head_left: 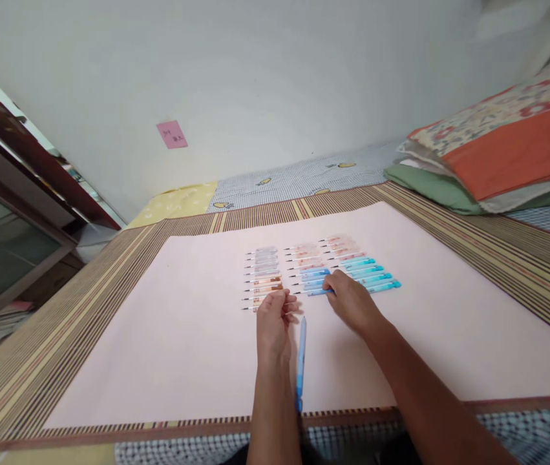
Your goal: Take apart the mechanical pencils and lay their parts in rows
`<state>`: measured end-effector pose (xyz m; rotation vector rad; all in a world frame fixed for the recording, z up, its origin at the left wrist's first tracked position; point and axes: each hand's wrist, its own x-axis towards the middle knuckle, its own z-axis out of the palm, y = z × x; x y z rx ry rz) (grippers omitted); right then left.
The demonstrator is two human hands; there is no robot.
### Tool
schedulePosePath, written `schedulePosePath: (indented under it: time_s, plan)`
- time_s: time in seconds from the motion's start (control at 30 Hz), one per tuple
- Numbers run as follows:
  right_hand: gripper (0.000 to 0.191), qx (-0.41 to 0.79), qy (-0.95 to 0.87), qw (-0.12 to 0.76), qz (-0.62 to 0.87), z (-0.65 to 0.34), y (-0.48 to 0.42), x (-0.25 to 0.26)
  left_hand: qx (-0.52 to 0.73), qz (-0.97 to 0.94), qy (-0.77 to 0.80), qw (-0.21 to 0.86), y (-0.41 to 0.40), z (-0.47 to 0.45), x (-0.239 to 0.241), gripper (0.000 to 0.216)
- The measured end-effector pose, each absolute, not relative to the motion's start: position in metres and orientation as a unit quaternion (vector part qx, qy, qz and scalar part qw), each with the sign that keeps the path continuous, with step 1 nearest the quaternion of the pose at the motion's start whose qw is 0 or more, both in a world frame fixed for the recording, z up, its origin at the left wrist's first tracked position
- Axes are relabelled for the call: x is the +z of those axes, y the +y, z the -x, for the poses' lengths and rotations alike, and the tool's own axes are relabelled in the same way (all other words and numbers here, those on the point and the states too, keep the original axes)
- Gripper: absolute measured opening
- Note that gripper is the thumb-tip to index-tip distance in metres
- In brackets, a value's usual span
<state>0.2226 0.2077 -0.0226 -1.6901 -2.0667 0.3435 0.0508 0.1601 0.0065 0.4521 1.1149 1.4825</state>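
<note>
Pens with dark tips pointing left lie in three columns on a pale pink sheet (182, 349). My right hand (352, 302) is closed on the back end of a blue pen (318, 292), the nearest in the middle column. Just left of that pen's tip is my left hand (273, 320), its fingers loosely curled and a little apart, with nothing visible in them. It partly covers the nearest brown pens (267, 289) of the left column. A separate light blue pen (301, 361) lies lengthwise between my forearms, tip away from me.
Grey pens (262, 259), pinkish pens (306, 254) and turquoise pens (376, 278) fill other rows. A striped mat (85, 303) lies under the sheet. Folded bedding (512, 155) is piled at the right. A pink note (171, 134) is on the wall; a cabinet (8, 239) stands left.
</note>
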Motion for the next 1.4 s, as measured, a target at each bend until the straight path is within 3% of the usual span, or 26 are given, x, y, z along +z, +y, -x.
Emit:
schedulePosePath:
  time_s: [1.4]
  plan:
    - [0.018,0.098,-0.758,0.225,0.604,-0.2211,0.2060,-0.0235,0.631,-0.190,0.471,0.587,0.1606,-0.0507,0.0070,0.036]
